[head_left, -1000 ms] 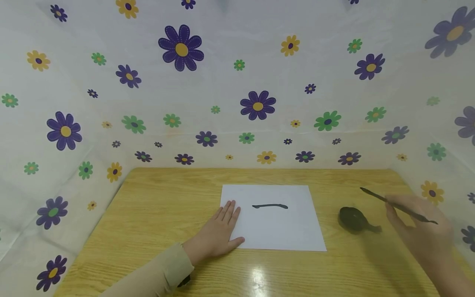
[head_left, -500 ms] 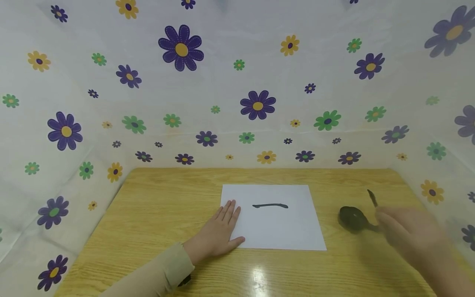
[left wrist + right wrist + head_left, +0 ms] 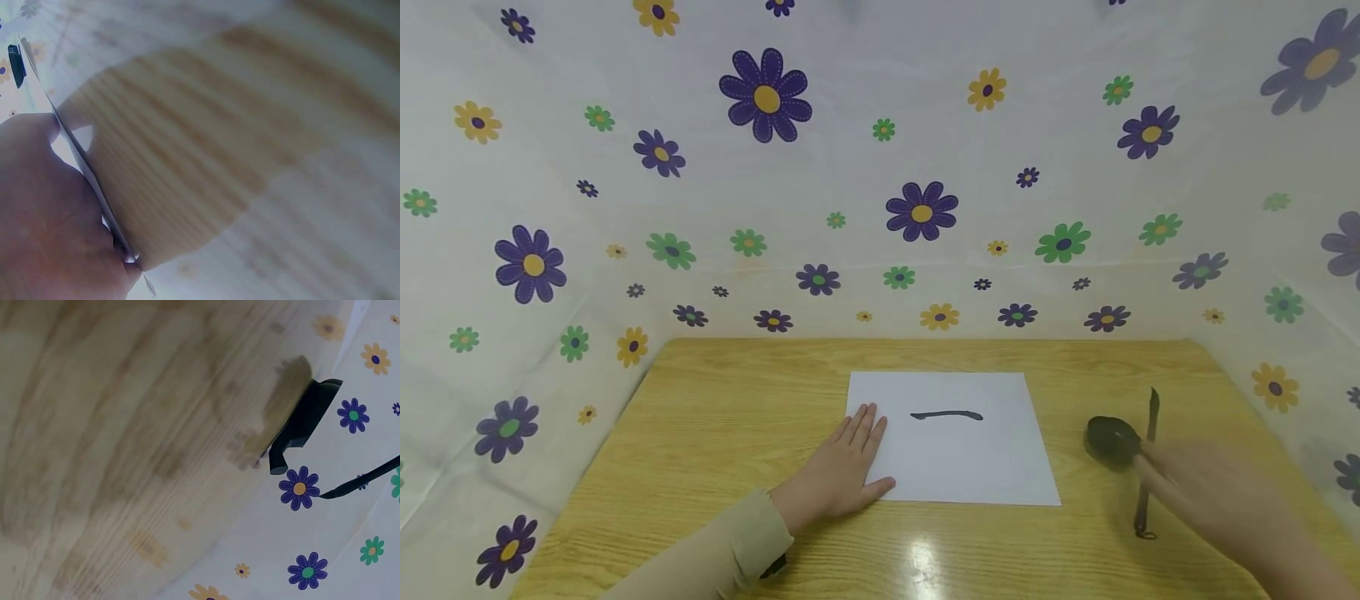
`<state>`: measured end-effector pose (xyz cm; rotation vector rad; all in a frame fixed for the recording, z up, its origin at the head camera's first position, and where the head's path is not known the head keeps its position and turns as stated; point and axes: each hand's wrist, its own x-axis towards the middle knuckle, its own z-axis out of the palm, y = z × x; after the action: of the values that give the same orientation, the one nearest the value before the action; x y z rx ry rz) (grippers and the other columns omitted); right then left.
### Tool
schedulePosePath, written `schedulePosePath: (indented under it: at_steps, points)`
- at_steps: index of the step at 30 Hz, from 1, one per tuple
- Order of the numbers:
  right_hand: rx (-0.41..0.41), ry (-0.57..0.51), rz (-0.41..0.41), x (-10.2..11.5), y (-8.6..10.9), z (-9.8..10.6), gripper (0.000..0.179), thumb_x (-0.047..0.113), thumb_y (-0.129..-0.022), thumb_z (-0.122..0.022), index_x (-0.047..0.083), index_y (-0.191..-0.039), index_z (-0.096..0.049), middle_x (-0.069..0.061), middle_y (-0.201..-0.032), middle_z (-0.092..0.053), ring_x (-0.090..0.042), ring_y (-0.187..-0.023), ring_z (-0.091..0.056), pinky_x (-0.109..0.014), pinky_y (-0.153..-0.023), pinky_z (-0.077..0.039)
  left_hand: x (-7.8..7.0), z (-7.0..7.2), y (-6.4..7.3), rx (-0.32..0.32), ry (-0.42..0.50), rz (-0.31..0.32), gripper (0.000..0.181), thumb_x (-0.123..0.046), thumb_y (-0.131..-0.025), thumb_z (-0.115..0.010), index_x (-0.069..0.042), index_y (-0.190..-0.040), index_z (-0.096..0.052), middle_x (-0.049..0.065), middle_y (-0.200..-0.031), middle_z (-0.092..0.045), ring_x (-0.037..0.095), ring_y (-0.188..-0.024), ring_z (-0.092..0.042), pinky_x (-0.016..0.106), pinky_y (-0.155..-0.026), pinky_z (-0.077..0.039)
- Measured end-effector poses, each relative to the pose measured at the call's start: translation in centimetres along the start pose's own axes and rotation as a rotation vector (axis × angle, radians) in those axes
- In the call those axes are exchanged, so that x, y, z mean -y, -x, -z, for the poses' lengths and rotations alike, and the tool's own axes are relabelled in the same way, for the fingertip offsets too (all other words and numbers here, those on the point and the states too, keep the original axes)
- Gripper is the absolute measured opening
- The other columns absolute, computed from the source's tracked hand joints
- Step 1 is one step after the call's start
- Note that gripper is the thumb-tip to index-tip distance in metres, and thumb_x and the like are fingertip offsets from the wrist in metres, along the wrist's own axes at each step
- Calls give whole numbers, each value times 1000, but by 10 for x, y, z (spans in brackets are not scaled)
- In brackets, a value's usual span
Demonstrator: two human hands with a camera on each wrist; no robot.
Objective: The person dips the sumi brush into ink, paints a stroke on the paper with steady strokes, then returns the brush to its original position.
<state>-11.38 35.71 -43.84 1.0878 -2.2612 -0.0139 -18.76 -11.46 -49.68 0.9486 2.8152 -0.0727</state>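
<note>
My left hand (image 3: pixel 842 477) lies flat on the left edge of a white sheet of paper (image 3: pixel 970 467), fingers straight. One dark horizontal brush stroke (image 3: pixel 946 415) marks the sheet. Blurred, my right hand (image 3: pixel 1217 492) grips a dark writing brush (image 3: pixel 1153 417), whose pointed end is up and looped end down. Just left of its fingers sits a dark rounded ink dish (image 3: pixel 1111 442); the hand covers its short handle. In the right wrist view the ink dish (image 3: pixel 306 419) and part of the brush (image 3: pixel 362 481) show, without the hand. The left wrist view catches the left hand (image 3: pixel 56 212) against the paper edge.
The wood-grain table (image 3: pixel 737 417) is enclosed on its back and sides by white flower-print sheeting (image 3: pixel 850 167). A small black item (image 3: pixel 772 568) shows beneath the left sleeve.
My right hand has moved left toward the ink dish, and the brush has turned from slanting sideways to nearly upright in view. The left hand and paper have stayed put.
</note>
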Motion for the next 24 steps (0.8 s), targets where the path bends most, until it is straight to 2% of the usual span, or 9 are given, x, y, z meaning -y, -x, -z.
schedulePosePath:
  at_steps: [2, 3, 6, 15, 17, 18, 20, 22, 24]
  points:
    - [-30, -11, 66, 0, 0, -3, 48, 9, -117, -21, 1, -114, -68, -15, -101, -73, -26, -86, -64, -24, -127, -33, 0, 1, 0, 4, -4, 1, 89, -62, -109, -42, 0, -169, -20, 24, -177, -13, 38, -166, -16, 50, -134, -25]
    - [-115, 54, 171, -1, 2, -6, 48, 2, -116, -17, -3, -113, -65, -23, -107, -72, -34, -89, -65, -29, -134, -21, 0, 1, 0, 8, -6, 4, 89, -63, -109, -41, -1, -169, -19, 24, -177, -13, 37, -166, -15, 49, -134, -24]
    - [-142, 73, 215, -1, 2, -11, 48, -3, -114, -18, -2, -109, -66, -24, -103, -72, -36, -86, -66, -32, -137, -11, 0, 0, -1, 10, -13, 7, 90, -64, -108, -40, -1, -169, -19, 23, -178, -12, 37, -166, -15, 49, -135, -24]
    - [-83, 126, 262, -3, 8, -15, 52, -6, -113, -15, 0, -106, -65, -23, -98, -75, -34, -83, -72, -39, -137, -16, 2, -8, -4, 18, -18, 16, 92, -68, -108, -36, -4, -171, -14, 21, -178, -6, 35, -167, -9, 48, -136, -20]
    - [-66, 145, 266, -3, 9, -16, 53, -7, -112, -14, 2, -105, -66, -21, -98, -74, -33, -84, -72, -44, -125, -42, 2, -9, -4, 15, -14, 16, 92, -68, -108, -36, -4, -171, -15, 21, -178, -6, 35, -167, -9, 48, -135, -21]
    - [-58, 141, 268, -3, 9, -16, 54, -7, -112, -14, 2, -105, -66, -21, -98, -74, -33, -84, -71, -43, -124, -44, 2, -9, -4, 16, -12, 16, 92, -68, -108, -37, -4, -171, -15, 21, -178, -6, 35, -167, -9, 48, -135, -21]
    - [-45, 156, 274, -3, 9, -16, 54, -8, -111, -14, 2, -104, -66, -19, -97, -72, -31, -84, -69, -46, -98, -60, 2, -9, -3, 11, -6, 13, 92, -67, -108, -37, -4, -170, -15, 21, -178, -7, 35, -167, -10, 48, -135, -21]
    - [-40, 162, 274, -2, 10, -16, 54, -8, -111, -14, 3, -103, -67, -17, -97, -71, -30, -84, -67, -44, -71, -59, 2, -9, -3, 6, -3, 10, 91, -66, -108, -38, -3, -170, -15, 22, -178, -7, 36, -167, -10, 49, -135, -22]
    - [-37, 157, 275, -3, 11, -17, 53, -9, -111, -15, 2, -102, -66, -16, -97, -70, -29, -83, -65, -43, -70, -57, 3, -9, -3, 1, -3, 7, 91, -65, -109, -38, -3, -170, -15, 22, -178, -7, 36, -167, -11, 49, -135, -22]
